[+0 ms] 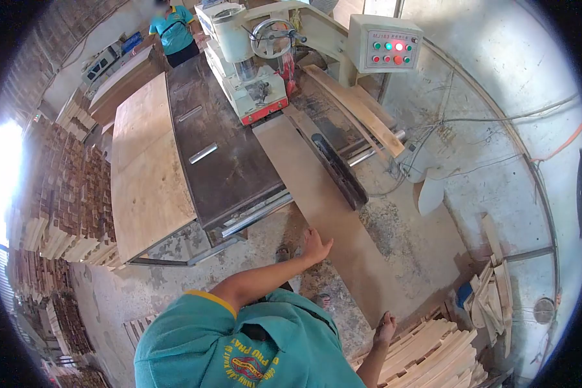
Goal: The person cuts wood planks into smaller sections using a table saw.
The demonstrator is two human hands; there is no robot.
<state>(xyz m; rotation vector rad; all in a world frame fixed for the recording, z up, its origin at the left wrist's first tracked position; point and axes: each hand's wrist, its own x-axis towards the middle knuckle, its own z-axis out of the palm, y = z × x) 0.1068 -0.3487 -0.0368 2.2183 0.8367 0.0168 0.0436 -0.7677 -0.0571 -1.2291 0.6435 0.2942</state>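
A long, flat brown board (330, 207) runs from the saw machine (255, 97) back toward me, its far end under the red-edged machine head. My left hand (317, 248) is at the board's left edge, thumb over the top face, the other fingers partly hidden. At the near end, my right hand (386, 328) grips the board's corner with the thumb on top; its remaining fingers are mostly out of sight. Along the board's right side lies a dark guide fence (338, 169).
A control box (387, 45) with lit buttons hangs at the upper right. Wood strips (427, 355) are piled near my right arm. Left are a plywood sheet (145, 174) and stacked lumber (77, 187). Another person (173, 32) stands beyond the machine table (223, 161).
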